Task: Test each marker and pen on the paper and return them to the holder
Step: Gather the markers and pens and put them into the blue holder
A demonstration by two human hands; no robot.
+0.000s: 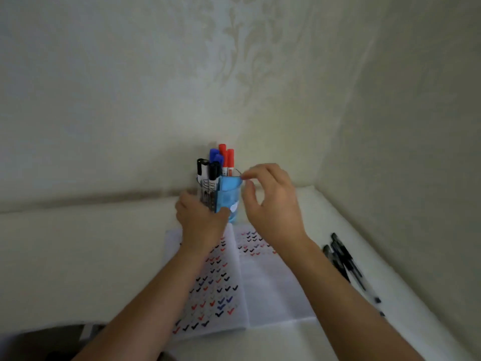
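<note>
A clear blue holder (228, 195) stands at the back of the white table, against the wall. It is full of markers: black-capped ones (205, 175) on the left, blue ones (215, 156) in the middle, red ones (227, 158) behind. My left hand (200, 217) grips the holder's lower left side. My right hand (270, 199) hovers at the holder's right rim, thumb and forefinger pinched together at the rim; whether they hold anything is unclear. An open notebook (268, 285) covered in black, blue and red tick marks lies in front of the holder, under my forearms.
Several black pens (343, 259) lie loose on the table at the right, near the side wall. The patterned wall rises directly behind the holder. The table's front edge and a dark shape show at the bottom left.
</note>
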